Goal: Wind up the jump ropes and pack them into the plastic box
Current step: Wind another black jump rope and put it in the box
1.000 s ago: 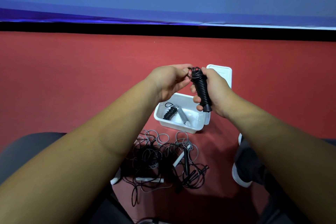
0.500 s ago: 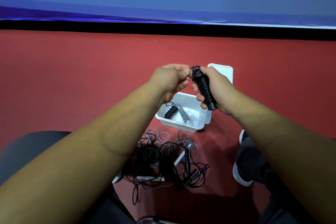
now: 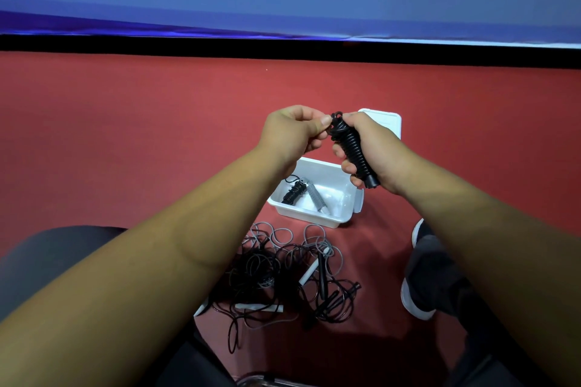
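Note:
My right hand (image 3: 372, 151) grips a black jump rope (image 3: 352, 148) wound tightly round its handles, held above the white plastic box (image 3: 342, 217). My left hand (image 3: 292, 132) pinches the rope's loose end at the top of the bundle. Inside the box lie a wound black rope (image 3: 294, 193) and a wound grey rope (image 3: 314, 198). On the red floor in front of the box sits a tangle of loose black and grey ropes (image 3: 283, 273) with white and black handles.
The box's white lid (image 3: 388, 122) lies on the floor behind my right hand. My shoe (image 3: 418, 292) rests to the right of the tangle, my dark-clothed knee (image 3: 47, 261) at the left. A blue banner with a black base edges the red floor (image 3: 125, 135) at the far side.
Both hands stay together over the box; the wound bundle has tilted slightly while my left fingers work the rope end at its top.

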`<state>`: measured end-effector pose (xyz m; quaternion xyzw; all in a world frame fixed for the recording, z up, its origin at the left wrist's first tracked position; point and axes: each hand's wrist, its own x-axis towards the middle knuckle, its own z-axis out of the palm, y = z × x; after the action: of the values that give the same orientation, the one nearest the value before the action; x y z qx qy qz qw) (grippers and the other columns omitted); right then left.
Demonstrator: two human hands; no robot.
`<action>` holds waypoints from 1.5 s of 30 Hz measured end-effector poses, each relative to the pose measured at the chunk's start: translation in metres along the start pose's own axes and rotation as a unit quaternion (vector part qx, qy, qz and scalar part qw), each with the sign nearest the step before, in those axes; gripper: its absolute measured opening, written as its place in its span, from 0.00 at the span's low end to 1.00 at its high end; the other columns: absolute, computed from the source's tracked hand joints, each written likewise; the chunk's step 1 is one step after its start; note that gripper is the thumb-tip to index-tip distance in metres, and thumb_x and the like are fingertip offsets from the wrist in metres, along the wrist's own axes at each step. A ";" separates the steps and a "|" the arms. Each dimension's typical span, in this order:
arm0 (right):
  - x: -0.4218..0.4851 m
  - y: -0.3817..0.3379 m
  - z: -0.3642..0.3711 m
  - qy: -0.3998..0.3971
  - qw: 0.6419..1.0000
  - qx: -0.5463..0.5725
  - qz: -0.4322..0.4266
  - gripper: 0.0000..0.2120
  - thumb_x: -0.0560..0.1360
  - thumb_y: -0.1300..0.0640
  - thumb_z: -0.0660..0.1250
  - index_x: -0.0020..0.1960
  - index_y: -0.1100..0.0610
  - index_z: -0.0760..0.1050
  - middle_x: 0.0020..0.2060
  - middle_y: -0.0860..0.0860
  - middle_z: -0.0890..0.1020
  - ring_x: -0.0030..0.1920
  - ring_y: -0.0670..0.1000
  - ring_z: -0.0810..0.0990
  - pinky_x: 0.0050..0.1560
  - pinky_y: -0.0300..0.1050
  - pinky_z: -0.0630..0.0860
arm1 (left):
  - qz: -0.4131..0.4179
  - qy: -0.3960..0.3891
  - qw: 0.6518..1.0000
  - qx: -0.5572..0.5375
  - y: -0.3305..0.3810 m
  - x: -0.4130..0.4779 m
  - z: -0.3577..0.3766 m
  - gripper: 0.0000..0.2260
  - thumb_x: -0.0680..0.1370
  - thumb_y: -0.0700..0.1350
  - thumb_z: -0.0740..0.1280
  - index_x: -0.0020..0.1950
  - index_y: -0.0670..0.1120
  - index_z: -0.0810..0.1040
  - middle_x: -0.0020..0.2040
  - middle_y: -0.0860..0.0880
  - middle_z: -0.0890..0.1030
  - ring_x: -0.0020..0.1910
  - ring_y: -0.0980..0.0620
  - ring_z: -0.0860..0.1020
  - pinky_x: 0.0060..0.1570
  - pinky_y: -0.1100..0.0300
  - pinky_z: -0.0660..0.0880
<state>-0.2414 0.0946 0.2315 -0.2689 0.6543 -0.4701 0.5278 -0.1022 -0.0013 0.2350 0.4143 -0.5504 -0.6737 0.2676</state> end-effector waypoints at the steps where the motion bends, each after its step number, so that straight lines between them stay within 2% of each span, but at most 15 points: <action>1: 0.000 0.000 0.000 0.001 1.000 -0.001 -0.001 0.20 0.80 0.39 0.58 0.57 0.53 0.77 0.38 0.52 0.77 0.28 0.51 0.70 0.30 0.44 0.68 | 0.002 0.004 1.000 -0.003 -0.002 -0.001 0.001 0.01 0.79 0.36 0.73 0.48 0.39 0.83 0.35 0.46 0.81 0.32 0.53 0.76 0.36 0.62 0.77; 4: 0.001 0.001 0.000 0.011 1.000 -0.016 -0.011 0.19 0.79 0.39 0.58 0.57 0.52 0.77 0.38 0.53 0.78 0.30 0.52 0.70 0.30 0.44 0.68 | 0.007 0.035 0.999 -0.003 -0.004 -0.004 0.005 0.03 0.79 0.38 0.74 0.46 0.40 0.84 0.36 0.45 0.80 0.31 0.52 0.76 0.36 0.62 0.78; 7: 0.002 0.003 0.001 0.027 0.998 -0.038 -0.030 0.16 0.81 0.42 0.57 0.58 0.50 0.76 0.39 0.53 0.79 0.31 0.53 0.73 0.30 0.45 0.70 | 0.024 0.056 0.998 0.009 -0.003 -0.005 0.008 0.03 0.80 0.37 0.73 0.47 0.38 0.85 0.35 0.45 0.82 0.34 0.51 0.80 0.42 0.60 0.83; 11: 0.002 0.002 -0.001 0.046 0.996 -0.063 -0.049 0.13 0.81 0.41 0.57 0.54 0.45 0.76 0.39 0.52 0.81 0.33 0.55 0.76 0.31 0.49 0.72 | 0.034 0.044 0.998 0.033 -0.003 -0.004 0.010 0.08 0.77 0.44 0.77 0.45 0.40 0.88 0.39 0.41 0.86 0.39 0.47 0.84 0.53 0.49 0.85; 13: 0.002 0.002 -0.001 0.050 0.994 -0.075 -0.054 0.11 0.81 0.41 0.58 0.53 0.43 0.77 0.38 0.51 0.82 0.34 0.55 0.77 0.32 0.50 0.73 | 0.025 0.047 0.998 0.040 -0.002 -0.004 0.009 0.07 0.76 0.45 0.78 0.44 0.42 0.88 0.41 0.40 0.87 0.41 0.45 0.85 0.56 0.45 0.84; 18: -0.001 0.000 0.001 0.062 0.989 -0.115 -0.067 0.10 0.83 0.44 0.58 0.54 0.41 0.78 0.41 0.51 0.84 0.35 0.54 0.79 0.34 0.48 0.74 | 0.011 0.067 0.997 0.034 0.002 -0.004 0.009 0.04 0.75 0.36 0.74 0.40 0.40 0.86 0.34 0.40 0.84 0.36 0.44 0.82 0.53 0.40 0.84; 24: -0.001 -0.004 0.004 0.060 0.989 -0.119 -0.061 0.09 0.82 0.42 0.58 0.53 0.39 0.77 0.43 0.51 0.85 0.36 0.56 0.80 0.37 0.50 0.76 | 0.028 0.092 0.995 0.041 0.005 -0.005 0.010 0.02 0.71 0.35 0.73 0.41 0.40 0.84 0.34 0.42 0.84 0.36 0.44 0.84 0.50 0.40 0.84; 30: -0.002 -0.004 0.003 0.056 0.990 -0.116 -0.054 0.10 0.81 0.42 0.57 0.52 0.39 0.77 0.46 0.52 0.86 0.37 0.55 0.80 0.38 0.52 0.76 | 0.050 0.077 0.995 0.025 0.004 -0.003 0.012 0.07 0.72 0.32 0.71 0.45 0.42 0.84 0.38 0.44 0.84 0.38 0.45 0.84 0.53 0.42 0.84; 36: 0.000 -0.005 0.001 0.062 0.989 -0.123 -0.053 0.09 0.82 0.44 0.58 0.53 0.40 0.77 0.45 0.50 0.85 0.36 0.54 0.79 0.40 0.49 0.74 | 0.041 0.057 0.997 -0.010 0.002 -0.004 0.014 0.11 0.74 0.30 0.70 0.52 0.42 0.83 0.40 0.43 0.82 0.43 0.40 0.84 0.56 0.40 0.83; 41: 0.005 -0.006 -0.005 0.055 0.997 -0.046 -0.028 0.14 0.80 0.42 0.61 0.54 0.48 0.82 0.41 0.51 0.86 0.37 0.57 0.79 0.43 0.55 0.75 | 0.080 0.018 0.994 0.071 0.005 0.001 0.009 0.12 0.73 0.31 0.70 0.43 0.47 0.87 0.43 0.39 0.86 0.42 0.43 0.83 0.57 0.37 0.81; 43: 0.007 -0.005 -0.008 0.037 0.999 -0.034 -0.005 0.19 0.78 0.42 0.61 0.53 0.52 0.84 0.41 0.53 0.86 0.36 0.57 0.78 0.39 0.53 0.76 | 0.116 0.016 0.983 0.142 0.008 0.001 0.005 0.09 0.73 0.34 0.72 0.43 0.48 0.87 0.40 0.43 0.87 0.39 0.46 0.84 0.53 0.41 0.84; 45: 0.007 -0.004 -0.011 0.019 0.999 -0.043 0.013 0.21 0.79 0.43 0.59 0.55 0.56 0.84 0.42 0.54 0.86 0.33 0.56 0.77 0.35 0.50 0.75 | 0.174 0.008 0.952 0.252 0.010 0.000 0.001 0.07 0.74 0.38 0.73 0.44 0.49 0.88 0.37 0.50 0.86 0.38 0.49 0.85 0.47 0.50 0.84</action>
<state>-0.2547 0.0905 0.2316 -0.2738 0.6870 -0.4397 0.5096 -0.1039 -0.0037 0.2449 0.3715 -0.7639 -0.4522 0.2719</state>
